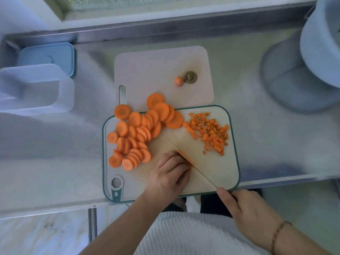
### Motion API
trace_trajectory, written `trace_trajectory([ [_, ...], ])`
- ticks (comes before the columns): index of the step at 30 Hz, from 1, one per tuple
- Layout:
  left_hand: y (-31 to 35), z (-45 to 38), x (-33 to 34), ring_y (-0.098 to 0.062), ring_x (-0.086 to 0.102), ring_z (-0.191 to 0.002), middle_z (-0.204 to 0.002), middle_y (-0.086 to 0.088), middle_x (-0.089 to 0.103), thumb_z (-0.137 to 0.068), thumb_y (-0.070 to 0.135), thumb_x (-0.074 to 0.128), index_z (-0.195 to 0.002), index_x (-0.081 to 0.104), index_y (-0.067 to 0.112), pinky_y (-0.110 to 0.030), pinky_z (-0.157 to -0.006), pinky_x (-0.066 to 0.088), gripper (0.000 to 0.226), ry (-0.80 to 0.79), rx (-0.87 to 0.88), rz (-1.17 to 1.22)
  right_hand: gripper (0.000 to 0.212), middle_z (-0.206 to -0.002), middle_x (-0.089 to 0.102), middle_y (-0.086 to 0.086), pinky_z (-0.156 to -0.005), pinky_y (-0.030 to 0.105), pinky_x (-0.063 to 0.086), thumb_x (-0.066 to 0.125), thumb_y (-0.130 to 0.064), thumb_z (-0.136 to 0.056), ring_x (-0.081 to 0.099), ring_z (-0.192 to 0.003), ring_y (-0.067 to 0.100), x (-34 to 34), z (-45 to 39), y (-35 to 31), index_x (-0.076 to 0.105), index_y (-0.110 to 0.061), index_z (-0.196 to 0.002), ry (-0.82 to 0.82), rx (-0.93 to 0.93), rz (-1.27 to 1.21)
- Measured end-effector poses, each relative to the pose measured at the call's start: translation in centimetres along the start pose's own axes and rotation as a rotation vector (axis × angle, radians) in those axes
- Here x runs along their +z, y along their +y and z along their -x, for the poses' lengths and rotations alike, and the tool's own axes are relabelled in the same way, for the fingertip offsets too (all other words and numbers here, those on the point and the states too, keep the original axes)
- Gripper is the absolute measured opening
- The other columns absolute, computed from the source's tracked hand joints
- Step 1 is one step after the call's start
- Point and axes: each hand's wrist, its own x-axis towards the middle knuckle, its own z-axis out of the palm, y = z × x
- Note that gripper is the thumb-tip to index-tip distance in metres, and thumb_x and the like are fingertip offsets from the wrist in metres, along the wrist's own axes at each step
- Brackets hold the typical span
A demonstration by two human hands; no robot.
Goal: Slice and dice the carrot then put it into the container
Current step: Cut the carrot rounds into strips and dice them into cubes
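A heap of round carrot slices point(137, 133) covers the left half of the green-rimmed cutting board point(222, 173). Diced carrot point(209, 132) lies in a pile at the board's right. My left hand point(168, 173) presses a few carrot slices point(185, 159) down at the board's middle, fingers curled over them. My right hand point(252, 214) grips the handle of a knife point(193, 164), whose blade runs diagonally against those slices. A clear empty container point(35, 89) stands at the far left of the counter.
A pink cutting board point(156, 70) lies behind the green one, carrying a carrot end point(178, 81) and the stem top point(190, 77). A blue lid point(47, 57) sits behind the container. A large pale bowl point(320, 52) stands at the right.
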Motion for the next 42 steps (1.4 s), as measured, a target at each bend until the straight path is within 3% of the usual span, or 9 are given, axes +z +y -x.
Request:
trace_trajectory([
  [4, -0.1, 0.0, 0.1, -0.025, 0.065, -0.104, -0.098, -0.008, 0.073, -0.084, 0.005, 0.080, -0.088, 0.078, 0.004, -0.030, -0.099, 0.050, 0.005, -0.013, -0.010, 0.006, 0.071, -0.049, 0.043, -0.005, -0.056, 0.032, 0.042, 0.007, -0.080, -0.073, 0.041, -0.047, 0.012, 0.6, -1.4, -1.5, 0.041, -0.019, -0.056, -0.025, 0.039, 0.059],
  [9, -0.2, -0.1, 0.0, -0.024, 0.064, -0.105, -0.097, -0.008, 0.073, -0.086, 0.005, 0.077, -0.088, 0.078, 0.003, -0.029, -0.100, 0.049, 0.003, -0.004, 0.016, -0.008, 0.073, -0.054, 0.047, -0.002, -0.053, 0.032, 0.040, 0.007, -0.080, -0.072, 0.043, -0.049, 0.014, 0.9, -1.3, -2.0, 0.042, -0.018, -0.058, -0.020, 0.069, 0.072],
  [15, 0.0, 0.0, 0.1, -0.028, 0.064, -0.104, -0.097, -0.009, 0.071, -0.085, 0.004, 0.076, -0.088, 0.077, 0.003, -0.034, -0.096, 0.052, 0.003, -0.036, 0.026, -0.022, 0.074, -0.046, 0.042, -0.003, -0.057, 0.041, 0.047, 0.015, -0.082, -0.074, 0.042, -0.045, 0.013, 0.6, -1.1, -1.4, 0.038, -0.015, -0.051, 0.008, 0.001, -0.036],
  [20, 0.1, -0.1, 0.1, -0.030, 0.066, -0.099, -0.095, -0.008, 0.071, -0.082, 0.001, 0.079, -0.086, 0.077, 0.003, -0.036, -0.092, 0.053, 0.005, -0.037, 0.015, -0.010, 0.068, -0.042, 0.038, -0.003, -0.055, 0.026, 0.041, 0.017, -0.076, -0.080, 0.039, -0.043, 0.010, 0.0, 1.1, 0.2, 0.036, -0.018, -0.051, -0.006, 0.040, -0.074],
  [26, -0.1, -0.1, 0.2, -0.028, 0.065, -0.100, -0.095, -0.008, 0.071, -0.081, 0.001, 0.081, -0.086, 0.076, 0.003, -0.029, -0.099, 0.049, 0.007, -0.039, 0.013, -0.013, 0.077, -0.052, 0.050, 0.000, -0.062, 0.040, 0.048, 0.011, -0.083, -0.071, 0.049, -0.051, 0.016, 1.1, -1.5, -2.2, 0.046, -0.016, -0.055, 0.014, 0.038, -0.031],
  [31, -0.2, 0.1, -0.1, -0.027, 0.064, -0.100, -0.095, -0.010, 0.071, -0.085, 0.002, 0.080, -0.086, 0.076, 0.002, -0.032, -0.096, 0.051, 0.004, -0.038, 0.029, 0.002, 0.074, -0.044, 0.043, -0.002, -0.059, 0.039, 0.047, 0.016, -0.081, -0.074, 0.046, -0.046, 0.015, 0.5, -2.8, -2.4, 0.037, -0.014, -0.049, 0.051, 0.017, -0.059],
  [35, -0.2, 0.3, -0.1, -0.025, 0.061, -0.099, -0.093, -0.009, 0.070, -0.089, 0.007, 0.076, -0.086, 0.076, 0.002, -0.029, -0.098, 0.049, 0.007, -0.020, 0.050, -0.016, 0.066, -0.035, 0.030, -0.006, -0.045, 0.023, 0.033, 0.021, -0.074, -0.079, 0.035, -0.037, 0.008, -1.3, -1.9, -1.0, 0.029, -0.016, -0.049, 0.089, 0.051, -0.069],
  [40, -0.2, 0.5, -0.5, -0.028, 0.064, -0.099, -0.096, -0.008, 0.071, -0.088, 0.007, 0.079, -0.089, 0.077, 0.002, -0.034, -0.095, 0.052, 0.006, -0.029, 0.074, -0.025, 0.062, -0.034, 0.029, -0.005, -0.046, 0.019, 0.033, 0.024, -0.069, -0.083, 0.034, -0.037, 0.009, -1.1, -0.9, -2.0, 0.028, -0.018, -0.047, 0.083, -0.035, -0.053],
  [42, -0.2, 0.6, -0.7, -0.028, 0.063, -0.101, -0.097, -0.009, 0.071, -0.088, 0.005, 0.078, -0.089, 0.077, 0.001, -0.034, -0.095, 0.052, 0.004, -0.027, 0.080, -0.032, 0.067, -0.037, 0.036, -0.005, -0.048, 0.020, 0.033, 0.024, -0.070, -0.082, 0.038, -0.040, 0.009, -0.7, 0.2, -2.2, 0.038, -0.018, -0.044, 0.039, -0.051, -0.071],
])
